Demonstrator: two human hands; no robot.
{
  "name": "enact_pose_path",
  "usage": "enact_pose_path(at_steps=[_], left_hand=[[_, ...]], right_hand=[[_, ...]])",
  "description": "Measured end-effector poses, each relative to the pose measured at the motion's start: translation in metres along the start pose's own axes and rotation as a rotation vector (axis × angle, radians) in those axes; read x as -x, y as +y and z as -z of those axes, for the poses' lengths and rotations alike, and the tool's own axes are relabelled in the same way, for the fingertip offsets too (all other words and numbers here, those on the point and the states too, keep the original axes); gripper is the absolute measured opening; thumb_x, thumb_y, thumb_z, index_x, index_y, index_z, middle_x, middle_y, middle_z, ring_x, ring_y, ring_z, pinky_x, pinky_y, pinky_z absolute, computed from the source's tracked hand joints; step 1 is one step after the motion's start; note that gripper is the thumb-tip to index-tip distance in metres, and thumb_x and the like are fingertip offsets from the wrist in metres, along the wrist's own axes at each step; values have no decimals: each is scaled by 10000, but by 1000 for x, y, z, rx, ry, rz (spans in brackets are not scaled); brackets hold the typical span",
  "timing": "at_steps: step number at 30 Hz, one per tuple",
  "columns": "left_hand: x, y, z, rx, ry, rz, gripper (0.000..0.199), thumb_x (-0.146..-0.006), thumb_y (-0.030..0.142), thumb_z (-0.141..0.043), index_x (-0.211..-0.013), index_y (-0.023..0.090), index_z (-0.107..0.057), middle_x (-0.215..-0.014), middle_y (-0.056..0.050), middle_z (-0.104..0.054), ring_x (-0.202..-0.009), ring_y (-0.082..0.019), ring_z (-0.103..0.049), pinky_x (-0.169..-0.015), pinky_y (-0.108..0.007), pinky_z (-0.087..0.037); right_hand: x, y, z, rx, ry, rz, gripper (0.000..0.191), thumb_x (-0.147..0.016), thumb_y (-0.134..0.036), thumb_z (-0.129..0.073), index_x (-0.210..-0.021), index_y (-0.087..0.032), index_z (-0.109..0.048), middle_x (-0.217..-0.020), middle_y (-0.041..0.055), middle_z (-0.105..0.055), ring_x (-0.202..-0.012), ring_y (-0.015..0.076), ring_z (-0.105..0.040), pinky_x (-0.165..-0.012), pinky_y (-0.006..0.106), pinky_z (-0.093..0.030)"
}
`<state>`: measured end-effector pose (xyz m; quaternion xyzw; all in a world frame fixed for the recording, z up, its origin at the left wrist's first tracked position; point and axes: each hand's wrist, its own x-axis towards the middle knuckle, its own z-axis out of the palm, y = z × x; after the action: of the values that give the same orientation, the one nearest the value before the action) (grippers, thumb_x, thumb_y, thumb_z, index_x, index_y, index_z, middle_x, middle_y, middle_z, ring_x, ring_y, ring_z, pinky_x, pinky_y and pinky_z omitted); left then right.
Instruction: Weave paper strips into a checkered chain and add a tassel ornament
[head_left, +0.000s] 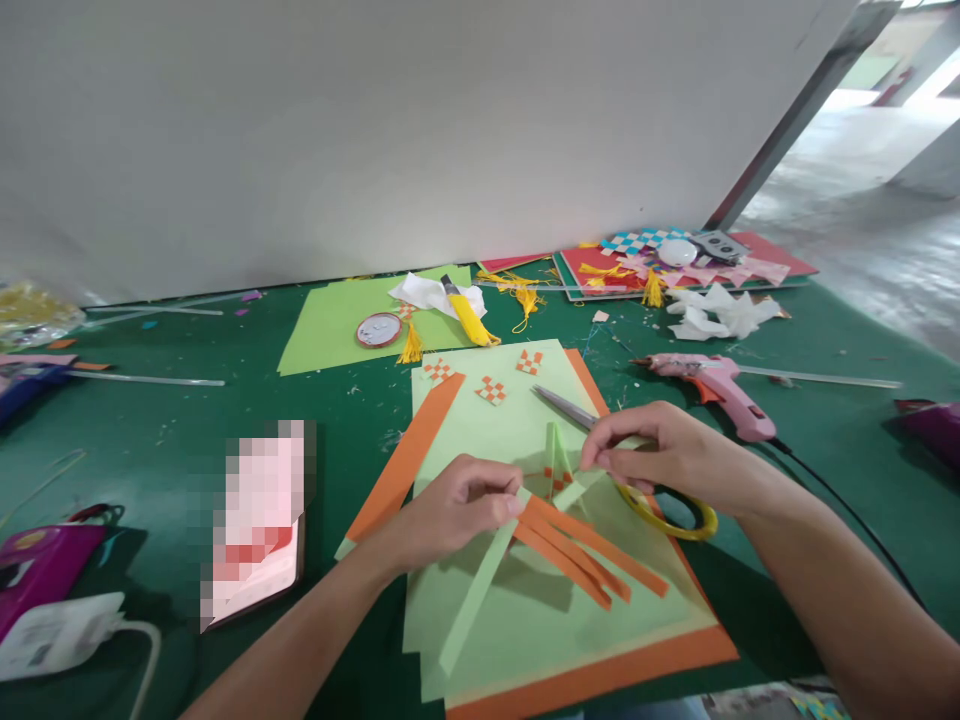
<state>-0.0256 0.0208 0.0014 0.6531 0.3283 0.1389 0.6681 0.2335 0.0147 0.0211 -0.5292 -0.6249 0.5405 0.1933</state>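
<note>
My left hand (472, 497) is closed, thumb and fingers pinching a bundle of interlaced paper strips just above the green paper sheets. Orange paper strips (574, 560) fan out from it toward the lower right, and a light green paper strip (478, 600) hangs toward the lower left. My right hand (660, 445) is closed too, its fingertips on the end of another light green strip (577, 492) of the same weave. Scissors (701, 522) with yellow handles lie partly hidden below my right hand. Small orange-and-green checkered paper pieces (492, 390) rest on the green sheets (517, 630).
A pink glue gun (716, 388) lies at the right, its cord trailing forward. A phone (262, 530) lies at the left, near a white plug adapter (60, 635). Behind are a yellow cutter knife (469, 315), tassels, crumpled tissue (720, 312) and a white wall (360, 130).
</note>
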Motion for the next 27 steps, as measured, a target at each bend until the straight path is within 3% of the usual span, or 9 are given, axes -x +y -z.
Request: enact_pose_path(at_steps=[6, 18, 27], left_hand=[[0, -2, 0, 17, 5, 5, 331, -872, 408, -485, -632, 184, -438, -564, 21, -504, -540, -121, -462, -556, -264, -323], [-1, -1, 0, 32, -5, 20, 299, -881, 339, -467, -629, 188, -409, -589, 19, -503, -560, -128, -489, -578, -272, -336], [-1, -1, 0, 45, -14, 26, 286, -883, 329, -470, -641, 183, -430, -587, 25, -482, -557, -123, -465, -573, -272, -319]], right_hand=[[0, 5, 3, -25, -45, -14, 147, -812, -244, -581, -806, -179, -712, -555, -23, -514, -479, 89, -423, -445, 206, -333], [4, 9, 6, -275, -176, 133, 120, -812, -270, -653, -809, -175, -727, -588, -16, -542, -496, 79, -453, -452, 189, -388], [3, 3, 1, -266, -215, 152, 157, -867, -322, -642, -905, -194, -722, -677, 8, -616, -584, 97, -577, -512, 185, -462]])
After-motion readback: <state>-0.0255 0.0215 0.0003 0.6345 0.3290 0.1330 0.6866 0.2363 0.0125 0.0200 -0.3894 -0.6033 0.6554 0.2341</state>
